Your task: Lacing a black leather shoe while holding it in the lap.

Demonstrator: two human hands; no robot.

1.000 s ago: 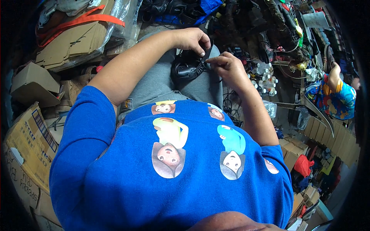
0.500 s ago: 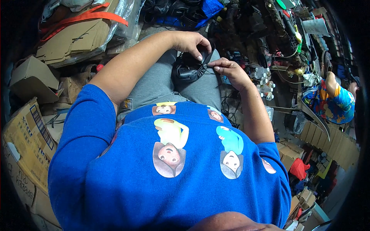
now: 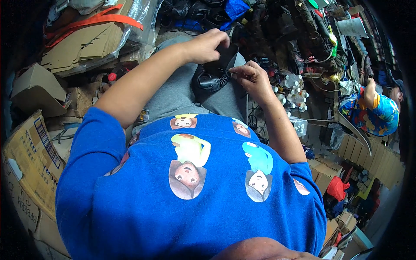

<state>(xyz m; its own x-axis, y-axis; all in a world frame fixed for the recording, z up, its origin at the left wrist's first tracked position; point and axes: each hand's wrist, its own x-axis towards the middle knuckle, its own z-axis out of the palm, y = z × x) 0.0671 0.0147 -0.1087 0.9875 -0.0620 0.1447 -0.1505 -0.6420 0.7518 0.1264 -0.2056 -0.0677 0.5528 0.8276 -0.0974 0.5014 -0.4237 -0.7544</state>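
- The right hand [image 3: 253,80] is seen at 3 o'clock from the black shoe [image 3: 210,83], right by its edge; its fingertips are bent in near the thumb, and whether they are clamped on something thin cannot be told.
- The left hand [image 3: 207,46] is held at 12 o'clock from the shoe, with its fingers curled down; whether they are together or apart cannot be told.
- The shoe is laid on the lap, over the grey trousers [image 3: 169,86].
- The blue shirt [image 3: 216,208], with cartoon people printed on it, is seen at 6 o'clock.
- Small bottles [image 3: 297,95] are bunched up at 3 o'clock, and farther out another person [image 3: 375,112] is seen in bright clothes.
- A red bundle [image 3: 337,188] is seen between 4 and 5 o'clock.
- An open brown box [image 3: 39,89] is set at 9 o'clock.
- Flat cardboard [image 3: 82,54] is piled near 10 o'clock, with an orange strap [image 3: 99,18] laid over it.
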